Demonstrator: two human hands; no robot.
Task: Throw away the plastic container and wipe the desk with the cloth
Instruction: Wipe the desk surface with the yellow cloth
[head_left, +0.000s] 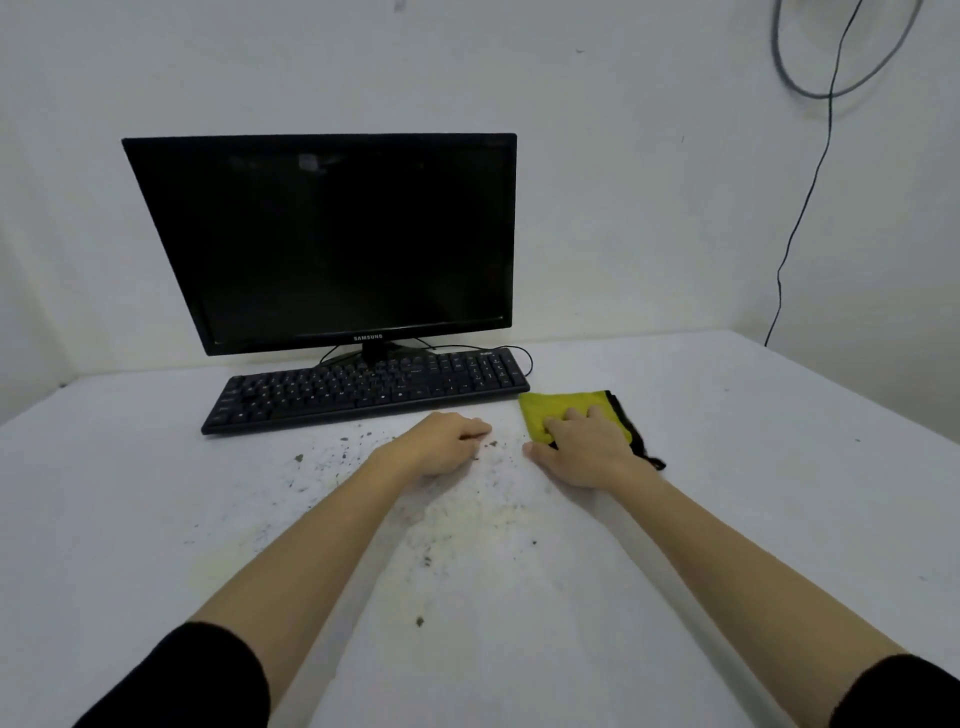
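While dark crumbs (467, 519) speckle the white desk top (753, 467), the folded yellow cloth with black edging (550, 410) lies at 4 o'clock off the right end of the black keyboard (363, 389), below the black flat monitor (322, 239). Right hand (582, 449): fingers nearly flat, pressing on the cloth, thumb on the desk. Left hand (441, 444): at 9 o'clock of the right, apart from it, resting on the desk, fingers curled under, nothing seen in them.

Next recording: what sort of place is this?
Probably a home or office computer workstation in a bare room: a dark monitor and a keyboard sit on a white desk against a plain wall, where a cable hangs.
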